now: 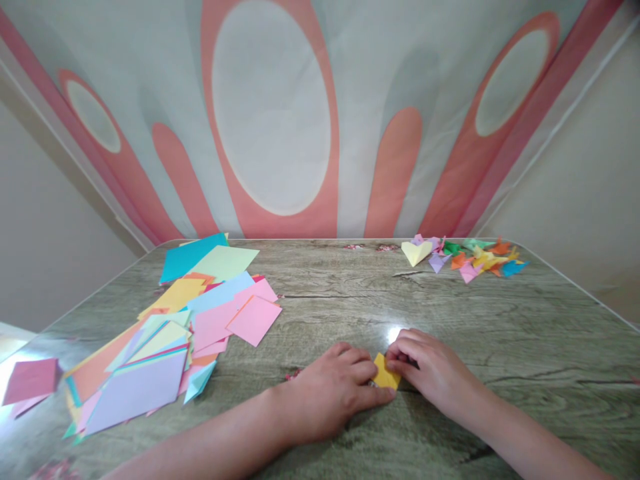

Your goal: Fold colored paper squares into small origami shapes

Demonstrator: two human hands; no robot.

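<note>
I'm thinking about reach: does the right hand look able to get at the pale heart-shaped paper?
Probably yes: only tabletop shows between the right hand and the pale heart-shaped paper, though the fingers are at the yellow paper and the arm must stretch forward.

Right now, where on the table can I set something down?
Bare table: between the pink sheet and cream heart, beyond the left hand; also between the right hand and folded pieces. Crowded: the left, with loose paper, the far right, and around the yellow paper.
</note>
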